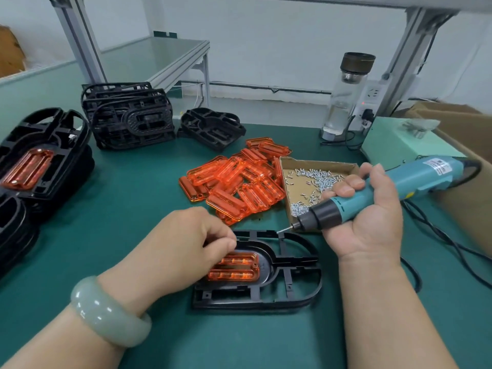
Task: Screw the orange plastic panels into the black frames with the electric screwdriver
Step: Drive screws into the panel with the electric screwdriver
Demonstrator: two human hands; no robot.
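Teal electric screwdriver [394, 187] wrapped in the grip of the right hand [370, 222], bit just over a black frame [292, 288] at lower centre.
Its white label [436, 166] is too small to read. On the dark green surface [133, 209], under white walls [266, 35], that frame holds one orange panel [234, 270]. The grip of the left hand [186, 243] curls over the panel's left end, and whether it pinches anything cannot be told. A heap of loose orange panels [239, 182], too many to count, lies at centre beside one cardboard tray [314, 162] of screws [319, 177].
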